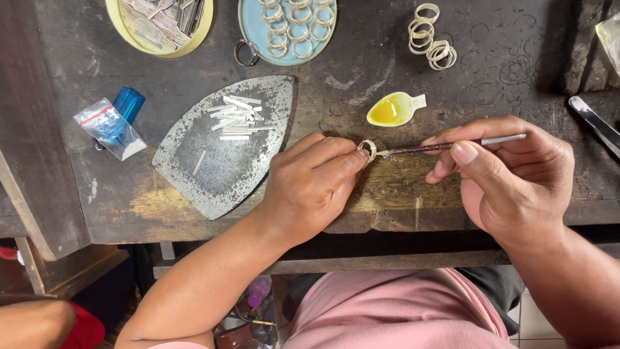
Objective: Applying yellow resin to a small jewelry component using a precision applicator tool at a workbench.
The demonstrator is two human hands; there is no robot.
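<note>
Pinching the small ring (367, 149) upright on the tabletop (491, 71), the left hand (310, 187) fingers were pressed together around it. Right hand (510, 174) fingers gripped a thin brush (445, 147), tip touching the ring. Best kept light, I'd say, dabbing only the seam.

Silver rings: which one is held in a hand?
The small silver ring pinched in the left hand, touched by the thin brush; the others lie loose.
</note>
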